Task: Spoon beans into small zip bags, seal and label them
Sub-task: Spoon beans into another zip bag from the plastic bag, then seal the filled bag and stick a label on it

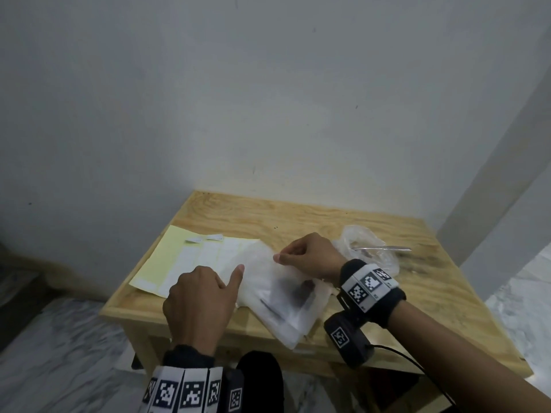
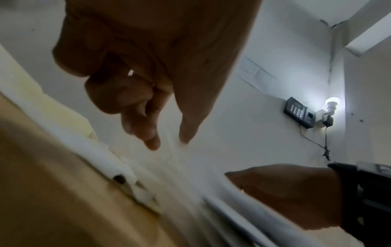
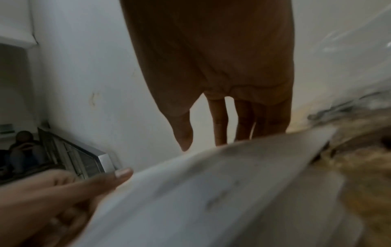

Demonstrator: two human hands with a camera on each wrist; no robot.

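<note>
**Zip bags mid-handling, near the table's front edge**

Zip bags (image 1: pixel 280 296) lie in a whitish, translucent stack on the wooden table (image 1: pixel 298 216), overhanging its near edge, with a dark smudge showing through that may be beans. The likeliest slip from here: the slick plastic sliding off that edge, or two bags lifting together when only one is wanted. The right hand (image 1: pixel 310 254) pinches the upper edge of the top bag between thumb and curled fingers. The left hand (image 1: pixel 199 299) is loosely curled, thumb stretched out to touch the stack's left edge; I cannot tell whether it grips anything. Left of the bags lies a yellow-backed label sheet (image 1: pixel 185 260). Behind the right hand sits a crumpled clear bag (image 1: pixel 369 245) with a spoon (image 1: pixel 384 249) resting in it, which a careless wrist could knock.
</note>
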